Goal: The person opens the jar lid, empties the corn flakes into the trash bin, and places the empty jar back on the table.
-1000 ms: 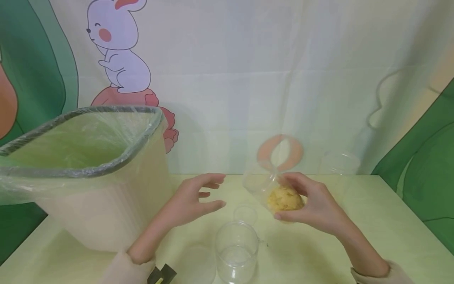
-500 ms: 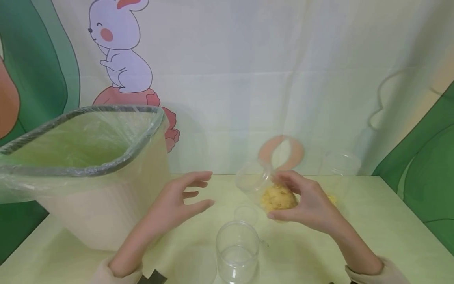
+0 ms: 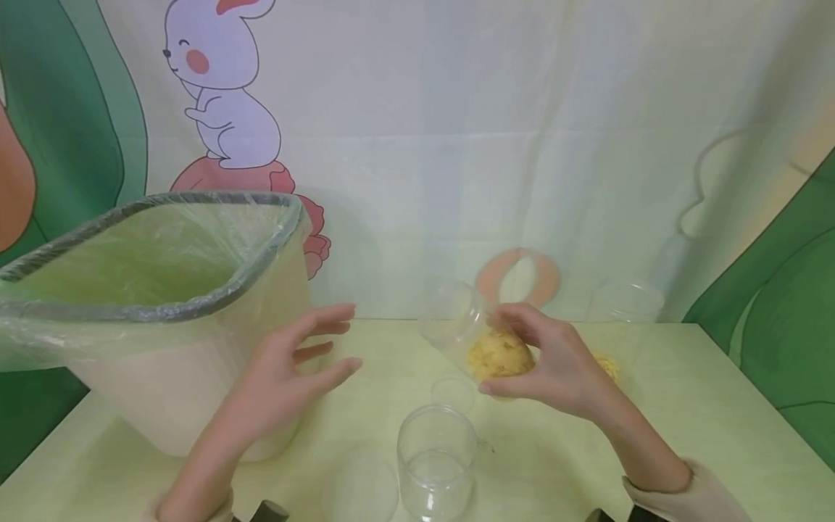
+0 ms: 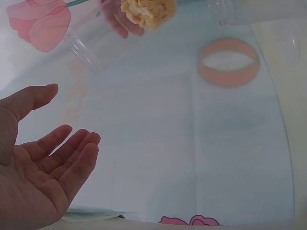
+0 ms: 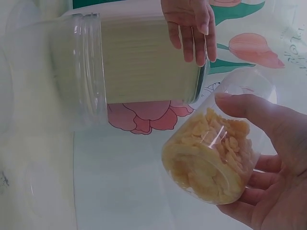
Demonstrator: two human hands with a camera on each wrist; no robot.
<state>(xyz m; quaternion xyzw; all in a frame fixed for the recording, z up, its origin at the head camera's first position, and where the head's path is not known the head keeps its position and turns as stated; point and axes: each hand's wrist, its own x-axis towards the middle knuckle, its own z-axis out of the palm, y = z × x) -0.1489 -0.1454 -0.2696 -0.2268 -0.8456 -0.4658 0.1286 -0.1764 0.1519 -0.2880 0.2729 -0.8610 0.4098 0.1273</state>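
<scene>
My right hand (image 3: 557, 366) grips a clear plastic jar (image 5: 206, 165), thumb on one side and fingers on the other. In the head view the jar leans with its mouth up and to the left. Yellow flakes (image 3: 499, 355), like cornflakes, are gathered in its lower part. To the left, my left hand (image 3: 283, 370) hangs in the air in front of the bin, fingers spread and slightly bent, palm empty in the left wrist view. An empty clear jar (image 3: 435, 460) stands upright on the table, close to the front.
A tall bin (image 3: 189, 391) lined with a clear bag stands at left. Another clear jar (image 3: 626, 304) with yellow flakes (image 3: 608, 366) at its bottom is at back right, partly behind my right hand. Clear round discs (image 3: 361, 486) lie by the front jar. A printed curtain (image 3: 391, 145) hangs behind.
My left hand has drawn left and slightly up, toward the bin. The right hand has shifted a little left with the tilted jar, bringing the back jar's flakes into sight.
</scene>
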